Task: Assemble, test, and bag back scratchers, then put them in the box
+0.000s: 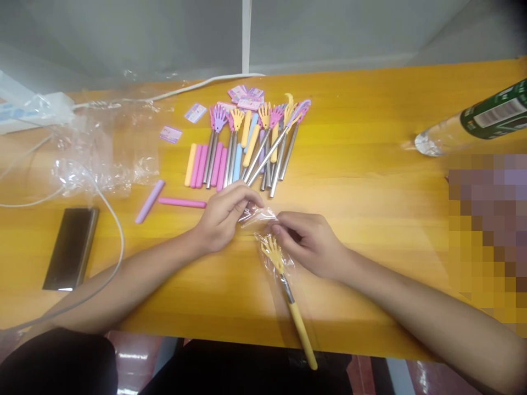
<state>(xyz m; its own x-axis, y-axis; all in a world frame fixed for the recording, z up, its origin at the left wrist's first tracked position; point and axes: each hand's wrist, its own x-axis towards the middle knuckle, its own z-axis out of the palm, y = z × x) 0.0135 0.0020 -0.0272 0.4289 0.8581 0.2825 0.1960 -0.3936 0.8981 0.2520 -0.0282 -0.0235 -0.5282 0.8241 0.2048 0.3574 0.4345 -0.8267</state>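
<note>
A yellow back scratcher [302, 332] with a hand-shaped head and a short metal section lies in a clear plastic sleeve [276, 280], its handle pointing toward me over the table's front edge. Just beyond its head, my left hand [222, 219] and my right hand [315, 241] are closed on crinkled clear plastic [261, 217] stretched between them. Whether this is the top of the same sleeve, I cannot tell. Something pinkish shows under my left fingers, partly hidden. My right thumb and forefinger pinch the plastic above the yellow head.
Several back scratcher rods [284, 148] and coloured handles [200, 167] lie behind my hands, with small printed cards [249, 99] farther back. Clear bags [107, 159], a phone [71, 249], a white power strip [37, 109] and cables are left. A bottle [473, 118] lies right.
</note>
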